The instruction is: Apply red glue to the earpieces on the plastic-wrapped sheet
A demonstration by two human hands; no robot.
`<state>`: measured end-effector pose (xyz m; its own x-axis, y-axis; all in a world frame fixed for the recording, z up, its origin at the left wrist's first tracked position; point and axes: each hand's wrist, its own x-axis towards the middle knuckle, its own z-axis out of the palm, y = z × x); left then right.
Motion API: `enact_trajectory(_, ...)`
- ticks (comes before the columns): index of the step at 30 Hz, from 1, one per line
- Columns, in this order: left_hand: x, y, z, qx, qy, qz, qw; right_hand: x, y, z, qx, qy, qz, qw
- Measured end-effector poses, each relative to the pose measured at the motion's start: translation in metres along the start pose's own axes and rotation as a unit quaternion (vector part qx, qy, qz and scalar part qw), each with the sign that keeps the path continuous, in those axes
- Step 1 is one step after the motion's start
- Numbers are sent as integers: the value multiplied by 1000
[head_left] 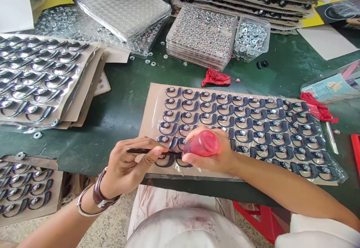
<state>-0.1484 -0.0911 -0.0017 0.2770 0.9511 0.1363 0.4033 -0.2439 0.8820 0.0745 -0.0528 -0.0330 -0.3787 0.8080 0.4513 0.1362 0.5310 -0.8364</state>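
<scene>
My right hand [225, 152] is wrapped round a squeeze bottle of red liquid [204, 143], its base toward me and its tip hidden below. Pinched in my left hand [129, 162] are thin black tweezers [139, 151] pointing right, toward the bottle. Both hands are over the lower left of a brown cardboard sheet [153, 107] under clear film. Rows of black curved strap-like pieces [209, 118] with round metal parts lie on it. The spot where tweezers and bottle meet is covered by my right hand.
Stacked sheets of similar pieces [36, 79] stand at the left. Behind are clear trays of metal parts [201, 34], a tub of washers [251, 36] and a cardboard stack [244, 0]. Red cloths [216, 77] and loose washers [37, 135] lie on the green table [120, 90].
</scene>
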Motion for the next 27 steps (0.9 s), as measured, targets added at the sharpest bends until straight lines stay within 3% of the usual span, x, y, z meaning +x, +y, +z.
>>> enact_trajectory(4,2,1,0,4,2,15,1000,3,-5,-2,16,12,-5,1000)
enact_trajectory(7,4,4,0,18,-4,50,999,8,-15,-13,93,22,51,994)
enact_trajectory(12,7,10,0,64,-27,135,988,23,-36,-49,92,-32,210,973)
enact_trajectory(16,5,13,0,84,-51,187,977,32,-42,-77,60,-75,233,968)
enact_trajectory(20,4,17,1,107,-63,206,971,36,-28,-102,111,-138,264,948)
enact_trajectory(22,4,19,1,117,-77,210,968,38,-17,-113,139,-116,282,942)
enact_trajectory(27,4,25,1,129,-86,225,962,41,0,-111,129,48,314,939)
